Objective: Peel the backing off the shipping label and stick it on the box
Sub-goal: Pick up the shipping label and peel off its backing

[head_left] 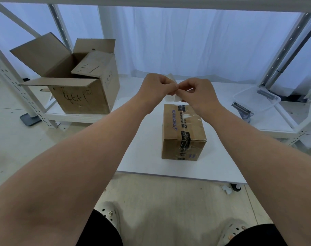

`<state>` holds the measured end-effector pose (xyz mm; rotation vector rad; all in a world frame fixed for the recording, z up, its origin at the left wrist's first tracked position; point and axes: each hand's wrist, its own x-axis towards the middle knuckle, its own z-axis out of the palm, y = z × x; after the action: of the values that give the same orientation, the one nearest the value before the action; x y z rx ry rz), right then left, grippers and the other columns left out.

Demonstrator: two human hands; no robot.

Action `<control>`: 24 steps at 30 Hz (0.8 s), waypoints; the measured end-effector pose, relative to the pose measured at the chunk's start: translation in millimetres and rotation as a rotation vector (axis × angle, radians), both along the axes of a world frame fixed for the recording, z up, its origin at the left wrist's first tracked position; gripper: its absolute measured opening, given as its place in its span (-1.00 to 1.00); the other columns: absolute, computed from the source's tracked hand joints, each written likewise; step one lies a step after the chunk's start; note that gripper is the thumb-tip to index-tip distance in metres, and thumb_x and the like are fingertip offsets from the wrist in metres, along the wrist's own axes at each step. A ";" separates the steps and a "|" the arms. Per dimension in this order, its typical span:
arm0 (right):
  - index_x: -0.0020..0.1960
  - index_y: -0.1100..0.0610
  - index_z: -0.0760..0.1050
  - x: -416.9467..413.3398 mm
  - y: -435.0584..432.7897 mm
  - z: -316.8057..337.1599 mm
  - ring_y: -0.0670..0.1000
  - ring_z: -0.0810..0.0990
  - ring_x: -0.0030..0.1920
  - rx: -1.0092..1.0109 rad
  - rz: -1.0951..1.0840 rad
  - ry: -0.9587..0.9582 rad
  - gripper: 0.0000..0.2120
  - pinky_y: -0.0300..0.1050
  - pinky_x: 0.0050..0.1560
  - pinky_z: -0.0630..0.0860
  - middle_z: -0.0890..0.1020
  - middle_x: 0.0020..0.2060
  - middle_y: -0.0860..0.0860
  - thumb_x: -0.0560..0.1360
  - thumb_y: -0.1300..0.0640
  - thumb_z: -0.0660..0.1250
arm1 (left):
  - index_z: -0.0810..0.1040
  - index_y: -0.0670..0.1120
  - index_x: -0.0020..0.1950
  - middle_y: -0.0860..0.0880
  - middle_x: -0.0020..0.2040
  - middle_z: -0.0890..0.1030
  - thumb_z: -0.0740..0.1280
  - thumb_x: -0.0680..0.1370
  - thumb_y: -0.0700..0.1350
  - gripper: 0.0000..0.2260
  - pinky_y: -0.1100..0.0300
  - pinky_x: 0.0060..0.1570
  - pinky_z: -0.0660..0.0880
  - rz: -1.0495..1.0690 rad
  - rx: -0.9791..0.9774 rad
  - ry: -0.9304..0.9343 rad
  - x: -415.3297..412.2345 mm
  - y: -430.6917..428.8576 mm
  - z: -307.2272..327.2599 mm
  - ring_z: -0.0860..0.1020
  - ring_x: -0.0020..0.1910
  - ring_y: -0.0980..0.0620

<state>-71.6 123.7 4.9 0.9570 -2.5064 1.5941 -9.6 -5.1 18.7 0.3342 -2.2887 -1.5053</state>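
Observation:
A small taped cardboard box (184, 132) with blue print stands on the white table (151, 166). Above its far end I hold a white shipping label (170, 98) in the air. My left hand (155, 86) pinches the label from the left and my right hand (195, 94) pinches it from the right, fingertips meeting at the label's upper edge. Most of the label is hidden behind my fingers; a white corner shows above the hands and another below them.
A large open cardboard box (76, 80) sits on a low shelf at the left. A clear plastic tub (257, 102) rests on the shelf at the right. White metal rack posts (18, 86) flank both sides. My feet are under the table's near edge.

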 end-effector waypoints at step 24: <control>-0.15 0.04 0.65 9.5 7.0 9.3 -0.23 0.62 -0.18 -0.098 0.071 -0.132 -0.96 -0.43 -0.08 0.50 0.67 -0.25 -0.12 0.43 0.16 0.43 | 0.57 -0.18 -0.12 -0.01 -0.22 0.59 0.35 0.51 -0.18 -0.92 0.26 -0.02 0.55 -0.094 0.024 0.016 1.7 -9.8 -4.3 0.56 -0.21 0.10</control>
<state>-62.0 130.7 14.2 0.9695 -2.4749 1.8401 -7.8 -14.9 14.4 0.2229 -2.3046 -1.5767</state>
